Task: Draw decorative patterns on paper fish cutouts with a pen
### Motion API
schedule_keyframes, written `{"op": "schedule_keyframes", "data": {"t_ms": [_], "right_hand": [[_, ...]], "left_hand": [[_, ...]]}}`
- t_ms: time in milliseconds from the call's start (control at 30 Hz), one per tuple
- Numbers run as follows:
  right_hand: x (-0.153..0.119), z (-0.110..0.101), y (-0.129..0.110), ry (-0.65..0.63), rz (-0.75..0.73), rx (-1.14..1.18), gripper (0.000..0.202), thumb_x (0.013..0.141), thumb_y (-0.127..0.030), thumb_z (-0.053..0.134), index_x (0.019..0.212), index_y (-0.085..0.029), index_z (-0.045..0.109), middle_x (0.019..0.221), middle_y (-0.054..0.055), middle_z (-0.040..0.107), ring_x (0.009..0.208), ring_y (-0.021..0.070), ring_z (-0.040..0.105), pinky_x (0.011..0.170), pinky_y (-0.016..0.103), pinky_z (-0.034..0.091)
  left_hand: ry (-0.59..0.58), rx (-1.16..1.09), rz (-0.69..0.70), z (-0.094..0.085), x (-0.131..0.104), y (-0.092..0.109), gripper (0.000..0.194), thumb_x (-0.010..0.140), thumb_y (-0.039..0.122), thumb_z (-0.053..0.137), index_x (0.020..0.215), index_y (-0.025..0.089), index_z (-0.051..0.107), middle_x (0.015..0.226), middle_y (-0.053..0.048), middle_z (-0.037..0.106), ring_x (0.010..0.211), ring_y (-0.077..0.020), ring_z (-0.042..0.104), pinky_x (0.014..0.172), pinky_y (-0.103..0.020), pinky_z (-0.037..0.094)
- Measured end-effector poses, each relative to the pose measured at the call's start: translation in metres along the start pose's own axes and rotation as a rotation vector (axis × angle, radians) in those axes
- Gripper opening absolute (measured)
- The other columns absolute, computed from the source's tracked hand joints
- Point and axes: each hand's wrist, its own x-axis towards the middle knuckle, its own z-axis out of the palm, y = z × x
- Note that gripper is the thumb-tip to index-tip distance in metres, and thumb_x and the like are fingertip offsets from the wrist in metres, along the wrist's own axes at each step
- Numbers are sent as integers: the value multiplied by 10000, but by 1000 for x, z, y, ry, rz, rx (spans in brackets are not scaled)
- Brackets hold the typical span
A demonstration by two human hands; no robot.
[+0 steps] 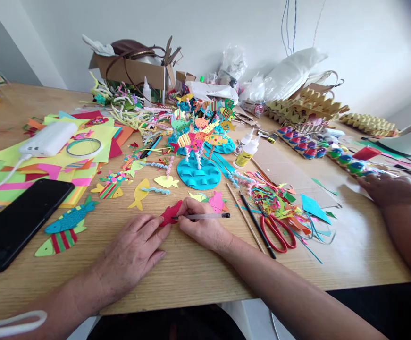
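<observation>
The right hand [201, 223] grips a pen [205, 216] with its tip on a red paper fish [171, 213], while the left hand [134, 255], palm down with fingers extended, presses the cutout's near edge against the wooden tabletop [191, 274]. A yellow paper fish [140, 194] lies just beyond the left hand, and a blue fish [70, 218] and a striped fish [62, 242] sit beside a black phone [23, 224] at left. To the right of the right hand, a wooden stick [245, 216], a black pencil [257, 224] and red-handled scissors [278, 231] rest near a heap of colored paper scraps [272, 196]. Farther back, paper fish on twisted stems rise above a scalloped blue base [198, 174], near a glue bottle [246, 153]. At far right, another person's hands [391, 191] rest near painted egg cartons [350, 163].
</observation>
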Motion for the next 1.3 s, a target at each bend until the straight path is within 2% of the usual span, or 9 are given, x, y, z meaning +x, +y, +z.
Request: {"op": "schedule_keyframes", "data": {"t_ms": [233, 433, 733, 900, 1067, 1300], "right_hand": [[-1, 1, 0, -4, -1, -18, 98, 672, -95, 518, 640, -181, 484, 586, -49, 509, 513, 77, 429, 489, 192, 333], [0, 0, -3, -16, 10, -19, 85, 670, -102, 511, 644, -179, 487, 582, -39, 511, 506, 85, 435, 479, 204, 332], [-1, 0, 0, 8, -20, -48, 105, 671, -104, 512, 628, -185, 462, 573, -51, 492, 510, 75, 416, 485, 194, 319], [-1, 0, 2, 4, -30, -32, 117, 651, -89, 509, 615, -185, 452, 548, -61, 473, 482, 67, 388, 460, 184, 298], [-1, 0, 2, 39, -12, 38, 80, 685, -118, 504, 652, -184, 473, 591, -48, 509, 512, 77, 435, 478, 186, 333], [-1, 1, -3, 12, -11, -58, 107, 675, -86, 518, 637, -183, 489, 569, -52, 507, 500, 75, 428, 488, 187, 336]], "left_hand": [[11, -2, 28, 1, 0, -1, 358, 887, 232, 490, 1225, 127, 538, 1149, -112, 576, 1059, -278, 471, 921, -444, 437], [12, -8, 14, 1, 0, 0, 369, 883, 245, 490, 1241, 164, 528, 1164, -94, 569, 1075, -270, 465, 930, -430, 436], [4, -13, 14, 1, 0, -1, 340, 902, 245, 467, 1219, 151, 547, 1171, -104, 567, 1077, -271, 459, 932, -438, 433], [10, -21, 21, 0, 0, -1, 349, 916, 262, 442, 1231, 152, 543, 1166, -110, 574, 1073, -272, 465, 922, -437, 435], [25, -22, 20, 1, 0, -1, 337, 915, 253, 441, 1224, 168, 546, 1171, -91, 576, 1072, -260, 467, 932, -418, 424], [13, -33, 17, 1, 0, -1, 373, 894, 247, 474, 1254, 157, 518, 1174, -102, 571, 1073, -271, 467, 929, -434, 429]]}}
